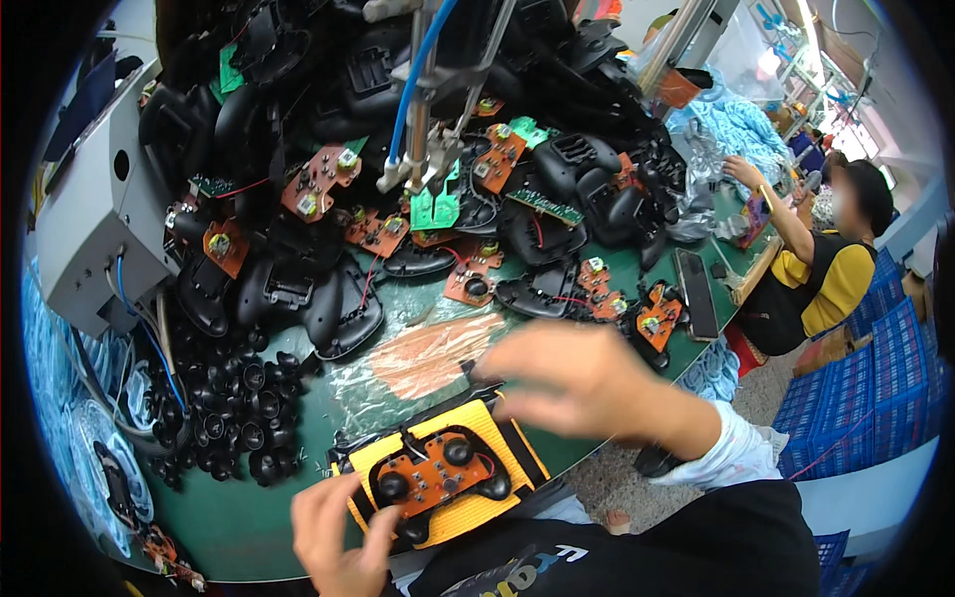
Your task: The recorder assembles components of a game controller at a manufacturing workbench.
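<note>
You wear a loose black top (657, 547), its cloth plain and dark across the shoulder side, with a large print (517, 575) on the front in white strokes and muted yellowish and bluish tones. Against the black, your right sleeve (734, 448) is pale, nearly white with a faint blue tint; it is wrinkled, bunched into soft folds, and ends on the forearm, short of the wrist. Your left grip (343, 539) and right grip (562, 378) are both bare, the right one blurred.
</note>
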The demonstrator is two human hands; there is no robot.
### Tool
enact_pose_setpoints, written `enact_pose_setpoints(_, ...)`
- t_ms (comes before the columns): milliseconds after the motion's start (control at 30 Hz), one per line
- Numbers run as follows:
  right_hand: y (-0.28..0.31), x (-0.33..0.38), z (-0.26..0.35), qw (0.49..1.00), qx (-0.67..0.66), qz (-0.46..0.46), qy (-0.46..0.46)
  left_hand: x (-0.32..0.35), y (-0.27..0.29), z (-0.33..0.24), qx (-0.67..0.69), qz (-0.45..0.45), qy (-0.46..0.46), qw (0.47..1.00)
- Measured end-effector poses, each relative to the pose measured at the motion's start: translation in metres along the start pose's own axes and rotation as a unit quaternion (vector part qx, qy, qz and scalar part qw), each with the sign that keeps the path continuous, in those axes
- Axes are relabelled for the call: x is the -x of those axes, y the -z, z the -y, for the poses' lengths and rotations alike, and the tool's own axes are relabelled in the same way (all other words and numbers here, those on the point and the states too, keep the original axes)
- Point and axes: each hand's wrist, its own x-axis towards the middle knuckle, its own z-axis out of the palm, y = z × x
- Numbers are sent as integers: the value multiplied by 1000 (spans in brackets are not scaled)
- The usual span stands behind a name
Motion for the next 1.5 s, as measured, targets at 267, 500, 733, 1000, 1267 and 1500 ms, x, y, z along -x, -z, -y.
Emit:
enact_pose_setpoints(267,125,-24,-188,937,330,-101,-55,7,16,11,1,-45,38,998)
enact_pose_setpoints(500,147,-89,-236,955,144,-37,-256,6,15,-1,-39,-54,15,998)
enact_pose_setpoints(733,142,-113,-243,891,374,-256,-33,8,10,4,-1,-65,91,994)
enact_pose_setpoints(1000,207,-94,-214,835,-303,-437,-139,5,15,1,49,-57,99,992)
enact_pose_setpoints(1267,114,4,-57,793,-553,-233,-103,-19,10,-8,428,58,199,880)
enact_pose_setpoints(1500,22,-5,26,892,-429,-71,-122,-56,10,-40,564,113,152,804)
